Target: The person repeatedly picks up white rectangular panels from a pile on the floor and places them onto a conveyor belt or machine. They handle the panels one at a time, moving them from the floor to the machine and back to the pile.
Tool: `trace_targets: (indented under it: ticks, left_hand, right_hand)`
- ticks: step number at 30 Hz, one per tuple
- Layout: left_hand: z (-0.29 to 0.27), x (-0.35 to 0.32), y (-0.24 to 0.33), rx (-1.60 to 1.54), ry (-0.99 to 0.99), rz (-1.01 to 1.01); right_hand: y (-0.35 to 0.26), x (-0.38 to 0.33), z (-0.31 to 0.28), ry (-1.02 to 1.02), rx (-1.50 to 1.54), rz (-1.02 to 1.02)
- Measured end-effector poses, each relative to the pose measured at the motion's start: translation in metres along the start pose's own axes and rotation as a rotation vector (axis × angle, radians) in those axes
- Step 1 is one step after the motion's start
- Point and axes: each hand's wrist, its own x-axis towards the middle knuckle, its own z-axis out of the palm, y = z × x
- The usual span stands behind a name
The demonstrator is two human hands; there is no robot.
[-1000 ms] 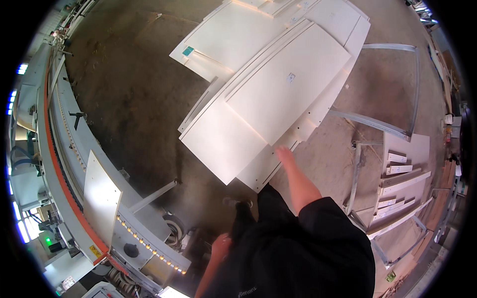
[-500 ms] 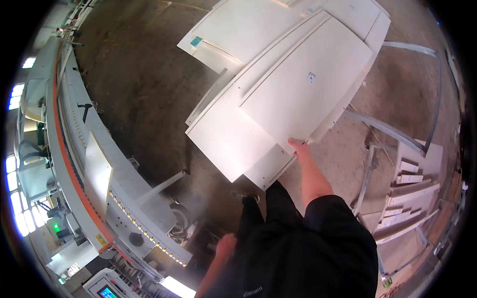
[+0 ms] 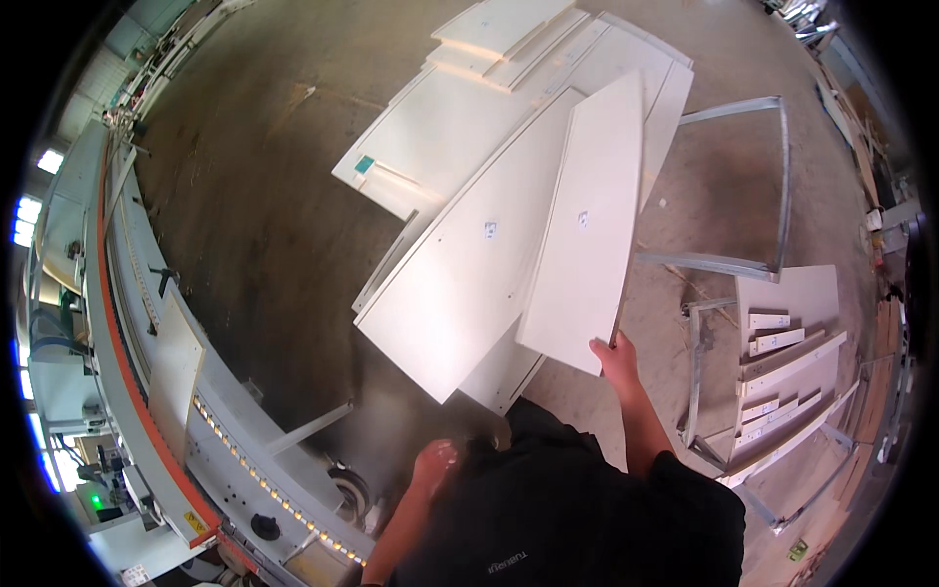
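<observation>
My right hand [image 3: 614,356] is closed on the near right corner of a narrow white panel [image 3: 584,235], thumb on its top face. That panel bears a small label and lies tilted across a stack of boards. Under it, a larger white panel [image 3: 469,284] with another label and small drilled holes shows on its left side. My left hand [image 3: 433,466] hangs near my body, left of the stack's near end. Its fingers look curled, and I see nothing in them.
More white boards [image 3: 421,122] lie behind. A long machine with an orange strip [image 3: 125,342] runs along the left, a panel [image 3: 176,367] leaning on it. Metal frames [image 3: 785,186] stand right, near a board [image 3: 817,293] carrying several white strips [image 3: 778,341].
The narrow panel has swung and shifted right in my right hand, uncovering more of the panel below. My left hand has risen slightly. The whole view has also shifted.
</observation>
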Motion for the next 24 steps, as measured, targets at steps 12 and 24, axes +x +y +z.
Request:
trace_targets:
  ticks: [12, 24]
  left_hand:
    - [0.135, 0.084, 0.207, 0.069, -0.264, 0.306]
    - [0.143, 0.103, 0.121, -0.638, 0.045, 0.013]
  right_hand:
    - [0.047, -0.169, -0.077, 0.014, -0.755, -0.274]
    - [0.146, -0.211, -0.094, 0.03, -0.83, -0.427]
